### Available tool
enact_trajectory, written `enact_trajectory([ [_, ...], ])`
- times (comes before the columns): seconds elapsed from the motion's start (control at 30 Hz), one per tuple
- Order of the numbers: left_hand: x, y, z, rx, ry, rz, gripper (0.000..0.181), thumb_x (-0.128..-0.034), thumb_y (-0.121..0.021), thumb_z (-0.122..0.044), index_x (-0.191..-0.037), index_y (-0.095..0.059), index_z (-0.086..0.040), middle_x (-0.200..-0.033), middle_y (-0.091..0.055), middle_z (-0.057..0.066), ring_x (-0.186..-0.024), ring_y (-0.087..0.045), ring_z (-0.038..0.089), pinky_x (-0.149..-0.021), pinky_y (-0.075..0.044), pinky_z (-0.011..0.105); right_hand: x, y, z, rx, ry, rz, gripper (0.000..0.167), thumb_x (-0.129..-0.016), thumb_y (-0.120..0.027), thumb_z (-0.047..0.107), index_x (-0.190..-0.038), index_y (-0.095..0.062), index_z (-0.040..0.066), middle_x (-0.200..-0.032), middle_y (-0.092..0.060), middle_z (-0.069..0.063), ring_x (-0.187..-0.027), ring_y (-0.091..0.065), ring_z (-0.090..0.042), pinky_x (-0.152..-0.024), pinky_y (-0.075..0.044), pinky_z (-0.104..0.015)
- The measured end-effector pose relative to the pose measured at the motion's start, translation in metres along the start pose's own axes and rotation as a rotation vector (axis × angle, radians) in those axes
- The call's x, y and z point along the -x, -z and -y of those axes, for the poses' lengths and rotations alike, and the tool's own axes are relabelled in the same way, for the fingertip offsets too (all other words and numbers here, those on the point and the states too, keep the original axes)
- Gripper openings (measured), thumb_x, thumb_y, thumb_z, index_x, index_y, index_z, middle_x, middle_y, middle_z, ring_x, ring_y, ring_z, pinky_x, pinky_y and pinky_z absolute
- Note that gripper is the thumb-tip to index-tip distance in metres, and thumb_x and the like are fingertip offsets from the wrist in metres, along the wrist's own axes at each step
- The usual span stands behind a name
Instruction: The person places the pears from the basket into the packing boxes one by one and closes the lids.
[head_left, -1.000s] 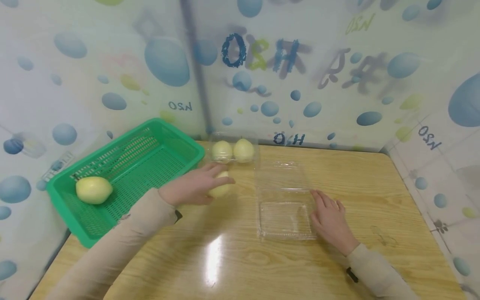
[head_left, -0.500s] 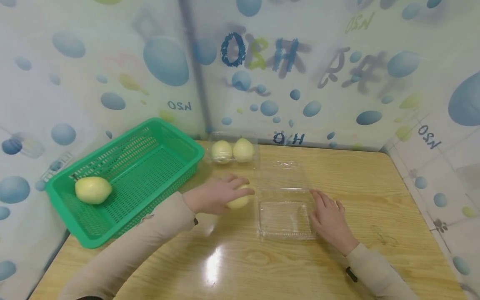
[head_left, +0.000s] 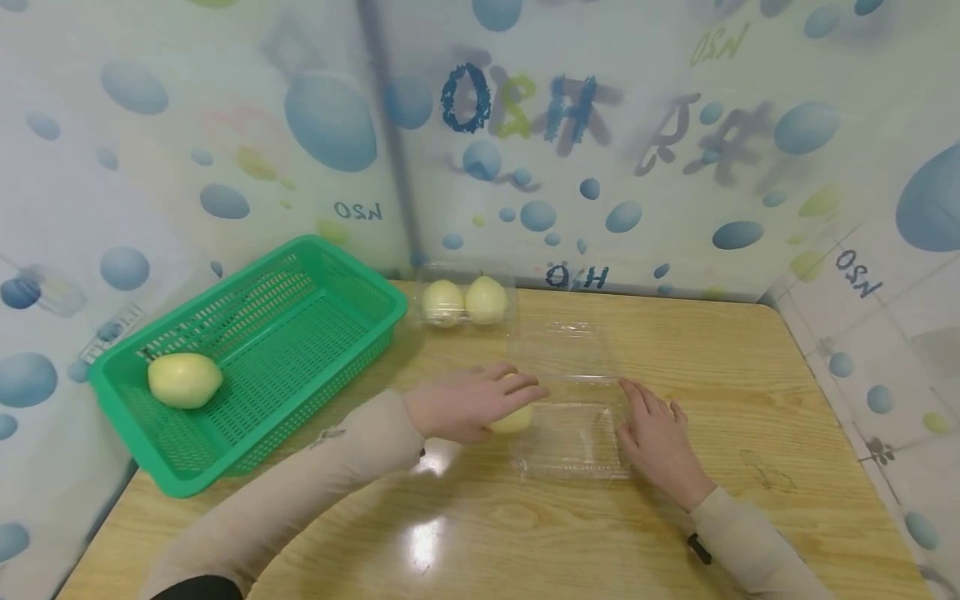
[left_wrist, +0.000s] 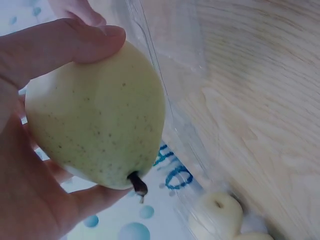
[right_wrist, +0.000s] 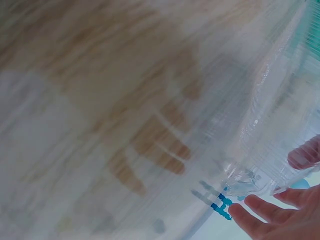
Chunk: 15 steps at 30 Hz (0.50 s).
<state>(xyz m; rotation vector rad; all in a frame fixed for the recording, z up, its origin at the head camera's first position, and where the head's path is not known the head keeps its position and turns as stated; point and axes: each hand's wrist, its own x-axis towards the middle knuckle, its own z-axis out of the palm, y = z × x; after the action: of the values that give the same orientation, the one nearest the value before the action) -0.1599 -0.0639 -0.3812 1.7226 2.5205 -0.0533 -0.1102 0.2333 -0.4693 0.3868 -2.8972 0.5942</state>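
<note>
One pear [left_wrist: 100,115] sits in our left hand [head_left: 474,406], thumb on one side and fingers curled round the other, at the left edge of the open clear box [head_left: 573,468]; whether it overhangs the rim we cannot tell. Our right hand [head_left: 660,443] is across from it, fingers loosely extended and touching the box's right edge, so the left is the nearer one. We judge that the sideways step from pear to the box's hollow near half matters most. The pear's long axis ends in a stem [left_wrist: 138,185] turned away from our left thumb. Left of the box and well apart, we see a green basket [head_left: 300,325] on the worktop [head_left: 697,350].
</note>
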Motion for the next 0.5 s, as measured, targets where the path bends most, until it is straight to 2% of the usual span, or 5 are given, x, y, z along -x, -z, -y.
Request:
enact_trajectory([
  [0.17,-0.012,-0.001,-0.007,-0.046,0.004,0.054,0.082,-0.0795,-0.077,-0.012,-0.148,-0.032,-0.007,-0.146,-0.041,0.007,-0.13,-0.041,0.028,-0.094,-0.049,0.04,0.0,-0.001,0.001,-0.004,-0.002,-0.01,0.057,-0.085,-0.055,0.005,-0.139,-0.04,-0.003,-0.133,-0.049,-0.028,-0.119,-0.047,-0.047,-0.097,-0.023,-0.074],
  [0.3,-0.02,0.0,-0.011,-0.097,-0.022,0.078,0.078,-0.0803,-0.076,-0.011,-0.147,-0.035,-0.01,-0.146,-0.041,0.004,-0.13,-0.04,0.025,-0.09,-0.051,0.039,0.0,-0.001,0.001,-0.002,-0.009,-0.007,0.057,-0.085,-0.054,0.005,-0.14,-0.04,-0.003,-0.134,-0.048,-0.027,-0.119,-0.046,-0.046,-0.097,-0.023,-0.074],
  [0.5,-0.032,0.0,-0.016,-0.089,-0.061,0.095,0.073,-0.0816,-0.071,-0.003,-0.146,-0.039,-0.016,-0.146,-0.041,0.002,-0.132,-0.038,0.023,-0.096,-0.048,0.04,0.001,-0.001,0.0,-0.003,-0.018,0.004,0.058,-0.086,-0.054,0.005,-0.141,-0.038,-0.003,-0.135,-0.048,-0.028,-0.119,-0.046,-0.047,-0.097,-0.022,-0.074],
])
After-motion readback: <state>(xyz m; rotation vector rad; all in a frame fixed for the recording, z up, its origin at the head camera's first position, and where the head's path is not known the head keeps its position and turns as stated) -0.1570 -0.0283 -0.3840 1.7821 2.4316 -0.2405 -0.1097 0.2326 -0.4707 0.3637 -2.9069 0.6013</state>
